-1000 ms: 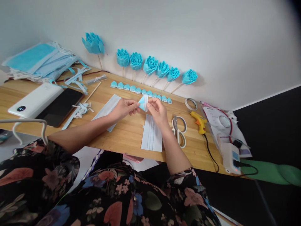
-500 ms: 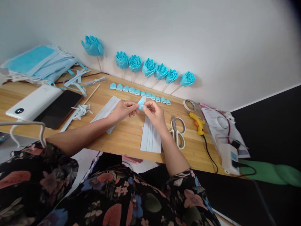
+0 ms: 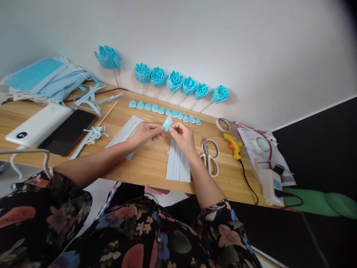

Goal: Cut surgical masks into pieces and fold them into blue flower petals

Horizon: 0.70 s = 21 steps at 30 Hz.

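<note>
Between my two hands a small folded piece of light blue mask fabric (image 3: pixel 167 123) points upward over the table. My left hand (image 3: pixel 147 133) pinches its left edge, and the fingertips of my right hand (image 3: pixel 182 134) pinch its right side. Under my right wrist lies a pleated pale blue mask sheet (image 3: pixel 177 162); another sheet (image 3: pixel 125 132) lies beneath my left forearm. Just beyond my hands runs a row of several small folded blue petals (image 3: pixel 161 110). Right of my right hand rest white-handled scissors (image 3: pixel 206 152) and a roll of tape (image 3: pixel 214 147).
Several blue fabric flowers on sticks (image 3: pixel 174 81) lean against the wall. To the left are stacked masks (image 3: pixel 41 78), a white power bank (image 3: pixel 39 124), a dark phone (image 3: pixel 68 132) and fabric scraps (image 3: pixel 95 134). A yellow glue gun (image 3: pixel 233 145) and another tape roll (image 3: pixel 223 125) lie right.
The view has shifted slightly. Both hands keep their pinch on the folded fabric piece, whose pointed top now stands more upright between the fingers.
</note>
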Motion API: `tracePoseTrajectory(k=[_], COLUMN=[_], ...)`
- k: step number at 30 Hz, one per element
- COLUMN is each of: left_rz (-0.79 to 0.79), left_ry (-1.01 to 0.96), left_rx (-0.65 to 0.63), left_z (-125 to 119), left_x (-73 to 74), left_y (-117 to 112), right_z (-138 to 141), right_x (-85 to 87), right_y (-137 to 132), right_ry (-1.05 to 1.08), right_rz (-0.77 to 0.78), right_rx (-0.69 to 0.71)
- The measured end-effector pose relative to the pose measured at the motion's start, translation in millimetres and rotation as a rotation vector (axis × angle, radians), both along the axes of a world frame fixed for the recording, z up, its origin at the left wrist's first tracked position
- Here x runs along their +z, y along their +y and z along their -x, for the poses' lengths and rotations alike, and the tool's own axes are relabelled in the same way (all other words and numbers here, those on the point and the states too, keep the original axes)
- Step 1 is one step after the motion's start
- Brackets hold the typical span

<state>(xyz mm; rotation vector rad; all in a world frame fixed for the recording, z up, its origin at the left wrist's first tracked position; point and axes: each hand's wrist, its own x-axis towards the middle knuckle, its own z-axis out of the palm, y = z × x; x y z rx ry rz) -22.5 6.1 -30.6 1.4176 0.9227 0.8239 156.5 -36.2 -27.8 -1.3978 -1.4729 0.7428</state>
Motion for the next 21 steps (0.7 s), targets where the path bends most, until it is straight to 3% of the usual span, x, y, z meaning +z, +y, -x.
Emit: tracePoseTrajectory(k=[8, 21], left_rz=[0.005, 0.010], left_ry=[0.020, 0.043], left_rx=[-0.015, -0.017], left_z=[-0.6, -0.1], left_x=[1.1, 2.2], left_y=[-0.7, -1.7], right_z=[-0.2, -2.8], right_x=[0.3, -1.3], right_y=[0.7, 5.2], right_ry=[0.022, 0.357], right_rz=[0.009, 0.190], right_rx=[-0.027, 0.085])
